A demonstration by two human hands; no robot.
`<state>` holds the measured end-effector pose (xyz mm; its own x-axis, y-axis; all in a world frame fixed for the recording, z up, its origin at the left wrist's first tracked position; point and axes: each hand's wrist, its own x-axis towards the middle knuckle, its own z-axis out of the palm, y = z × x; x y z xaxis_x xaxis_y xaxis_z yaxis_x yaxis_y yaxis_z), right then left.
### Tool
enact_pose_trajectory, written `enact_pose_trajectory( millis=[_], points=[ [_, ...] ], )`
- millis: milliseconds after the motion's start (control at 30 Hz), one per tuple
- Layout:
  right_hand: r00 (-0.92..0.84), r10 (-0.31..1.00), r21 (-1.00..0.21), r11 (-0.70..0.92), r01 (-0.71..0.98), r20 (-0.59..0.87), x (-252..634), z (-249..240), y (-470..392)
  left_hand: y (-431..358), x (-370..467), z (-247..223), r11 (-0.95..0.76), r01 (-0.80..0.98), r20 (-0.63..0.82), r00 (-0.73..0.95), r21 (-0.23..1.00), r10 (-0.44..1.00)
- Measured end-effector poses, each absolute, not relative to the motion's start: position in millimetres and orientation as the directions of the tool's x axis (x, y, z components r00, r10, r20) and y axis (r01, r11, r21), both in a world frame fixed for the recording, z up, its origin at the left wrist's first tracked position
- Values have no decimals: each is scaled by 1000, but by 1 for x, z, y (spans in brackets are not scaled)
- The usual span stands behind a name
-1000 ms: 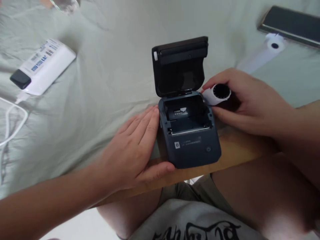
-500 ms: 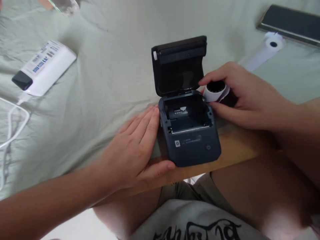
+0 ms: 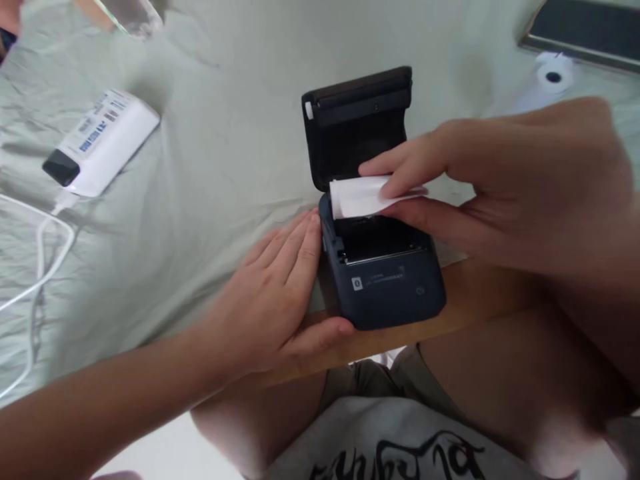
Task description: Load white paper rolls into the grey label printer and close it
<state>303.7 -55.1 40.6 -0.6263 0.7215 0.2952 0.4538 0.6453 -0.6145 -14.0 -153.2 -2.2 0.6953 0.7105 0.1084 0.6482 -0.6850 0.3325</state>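
A small dark blue label printer (image 3: 393, 293) sits near the front edge with its black lid (image 3: 357, 133) raised and its paper bay exposed. My left hand (image 3: 273, 293) lies flat along the printer's left side, fingers stretched, fingertips touching the casing and thumb at the front corner. A white paper roll (image 3: 357, 197) is pinched between the thumb and fingers of my right hand (image 3: 480, 180). The roll lies sideways over the back of the open bay, its left end by the bay's left wall; my fingers hide its right end.
A white power bank (image 3: 107, 150) with a cable (image 3: 63, 223) plugged in lies at the left. At the upper right are another paper roll (image 3: 560, 77) and a dark phone-like slab (image 3: 590, 33). A clear object (image 3: 133, 17) lies at the top left. Pale green cloth (image 3: 240, 120) covers the surface.
My right hand has brought the paper roll from beside the printer leftward over its open bay, turning it sideways. My left hand stays against the printer.
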Motion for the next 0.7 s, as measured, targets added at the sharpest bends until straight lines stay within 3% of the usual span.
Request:
enact_pose_trajectory(
  millis=[100,200,333,500,700],
  points=[
    [-648,661,-468,741,482,378,307,35,-49,-154,-15,-4,-681,639,111,695,357,710],
    [-668,633,-439,766,469,391,312,34,-46,-155,-17,-7,-693,621,136,701,366,700],
    [-676,670,-556,702,445,306,310,38,-53,-156,-16,-10,-695,619,156,695,365,701],
    [-579,771,-714,561,418,267,315,35,-72,-160,-12,-18,-711,602,338,626,362,703],
    [-556,802,-795,477,375,218,334,31,-71,-160,-14,-21,-710,573,302,650,409,698]
  ],
)
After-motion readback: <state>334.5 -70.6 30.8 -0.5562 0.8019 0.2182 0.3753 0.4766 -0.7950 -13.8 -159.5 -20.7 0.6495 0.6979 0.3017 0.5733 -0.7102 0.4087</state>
